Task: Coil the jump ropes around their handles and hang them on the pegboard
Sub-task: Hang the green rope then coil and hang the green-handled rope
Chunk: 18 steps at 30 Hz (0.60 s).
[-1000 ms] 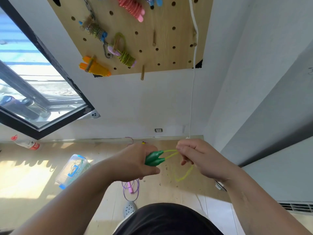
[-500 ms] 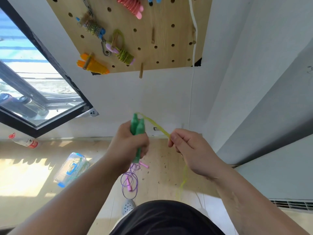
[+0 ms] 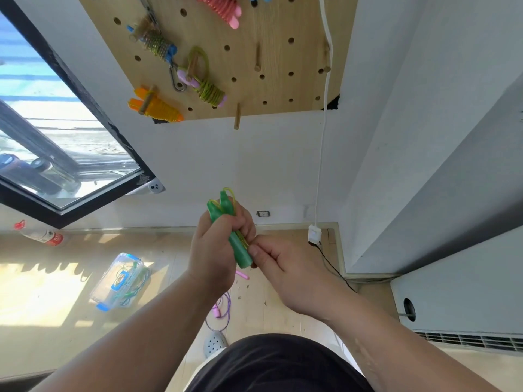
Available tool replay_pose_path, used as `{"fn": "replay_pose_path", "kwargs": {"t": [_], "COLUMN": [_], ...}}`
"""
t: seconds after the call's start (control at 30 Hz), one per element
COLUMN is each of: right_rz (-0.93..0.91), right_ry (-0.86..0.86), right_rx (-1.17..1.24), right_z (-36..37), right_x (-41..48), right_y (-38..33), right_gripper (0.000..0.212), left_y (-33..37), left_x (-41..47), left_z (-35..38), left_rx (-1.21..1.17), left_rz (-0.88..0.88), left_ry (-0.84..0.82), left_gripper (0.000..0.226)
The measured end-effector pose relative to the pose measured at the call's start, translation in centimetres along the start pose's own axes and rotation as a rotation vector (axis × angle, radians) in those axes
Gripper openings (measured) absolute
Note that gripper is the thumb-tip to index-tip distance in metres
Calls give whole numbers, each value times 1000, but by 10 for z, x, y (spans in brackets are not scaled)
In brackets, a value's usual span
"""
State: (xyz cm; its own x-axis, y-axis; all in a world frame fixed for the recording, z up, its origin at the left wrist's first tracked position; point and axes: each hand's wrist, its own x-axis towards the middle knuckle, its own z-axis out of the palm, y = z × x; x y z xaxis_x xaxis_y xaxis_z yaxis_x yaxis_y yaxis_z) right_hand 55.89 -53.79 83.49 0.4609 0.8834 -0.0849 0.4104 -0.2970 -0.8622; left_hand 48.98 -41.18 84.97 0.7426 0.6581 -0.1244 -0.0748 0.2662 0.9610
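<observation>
The right hand (image 3: 285, 267) has closed in since a moment ago. Then it held the yellow cord (image 3: 229, 193) stretched well off to the side; now it sits right against the green handles (image 3: 236, 241).

Over on the left, the left hand (image 3: 212, 250) is wrapped round both handles, gripping them together as one bundle. They stand nearly upright, tapered tips up towards the wall and blunt ends slanting down to the right. The cord loops out at the tips and runs down along them. The right hand is curled, thumb and forefinger pinching the cord by the blunt ends, so it is the nearer one for winding, I'd say crosswise to that long axis. Above, the pegboard (image 3: 283, 89) has a bare peg (image 3: 237, 120) at its bottom edge.
</observation>
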Motion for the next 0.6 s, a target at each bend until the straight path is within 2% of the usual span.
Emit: {"fn": "replay_pose_path", "kwargs": {"t": [0.1,0.2,0.33,0.43,0.6], "right_rz": [15,59,142,144,185], "right_ry": [17,50,24,-27,16], "right_rx": [53,77,210,304,596], "right_z": [0,-1,-4,-5,-3], "right_x": [-2,-4,-4,-4,-7], "right_y": [1,3,2,1,-5], "right_gripper": [29,17,35,32,21], "left_y": [3,5,-1,-3,-3], "left_x": [-1,-4,-10,-12,-12], "left_z": [0,-1,-1,3,7], "left_rx": [129,150,66,90,149], "left_rz": [16,1,-22,-17,-20], "left_ry": [-72,-126,-159,-136,-75], "left_gripper": [22,26,28,31,35]}}
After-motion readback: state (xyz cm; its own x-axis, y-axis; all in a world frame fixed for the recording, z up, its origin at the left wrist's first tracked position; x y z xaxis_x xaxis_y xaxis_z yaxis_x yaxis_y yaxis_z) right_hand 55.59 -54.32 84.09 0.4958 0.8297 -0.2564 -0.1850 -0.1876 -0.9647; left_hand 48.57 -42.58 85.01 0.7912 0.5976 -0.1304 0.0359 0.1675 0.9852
